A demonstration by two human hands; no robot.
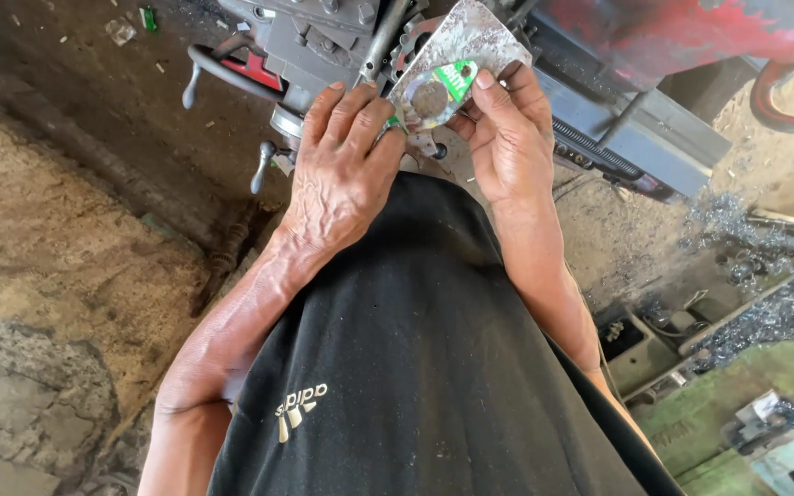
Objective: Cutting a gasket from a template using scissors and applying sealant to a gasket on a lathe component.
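My left hand (pixel 342 165) and my right hand (pixel 507 129) meet in front of my chest, both gripping a small transparent packet (pixel 434 95) with a green card top and a round grey disc inside. The left fingers pinch its lower left edge, the right thumb presses on its green top right corner. Behind the packet is a worn, scratched flat metal plate (pixel 470 32), apparently part of the machine. My black shirt (pixel 397 358) fills the lower middle of the view.
A grey lathe-like machine (pixel 323 46) with lever handles (pixel 264 165) stands right ahead, its bed (pixel 636 119) running right under a red part (pixel 682 32). Metal swarf (pixel 783 303) lies at the right. Rough dirt and concrete floor (pixel 48 257) lies at the left.
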